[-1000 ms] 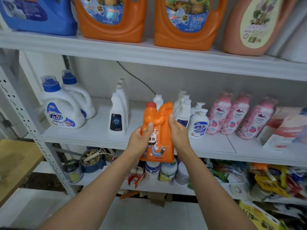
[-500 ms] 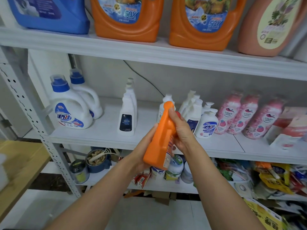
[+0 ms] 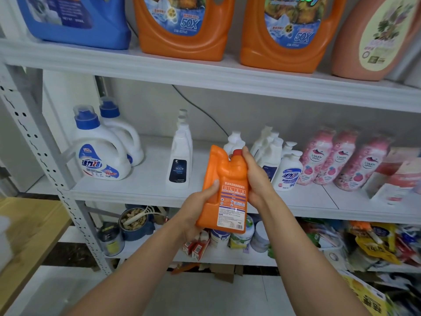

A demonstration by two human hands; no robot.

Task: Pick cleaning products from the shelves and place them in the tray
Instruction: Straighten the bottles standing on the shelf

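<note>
Now the left hand (image 3: 196, 210) and right hand (image 3: 257, 181) both clasped the orange bottle (image 3: 224, 179) before the middle shelf (image 3: 141, 185), turned from edge-on to show its small-print back label; "50X" read on the orange jugs (image 3: 182, 30) above.

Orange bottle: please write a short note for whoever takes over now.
Left hand grips the orange bottle low on its side.
Right hand grips its upper part near the red cap.
The bottle is cap up, back label toward the camera, held in front of the middle shelf.
Done: the bottle is off the shelf.
Left: place it in the tray, which is not in view.
</note>
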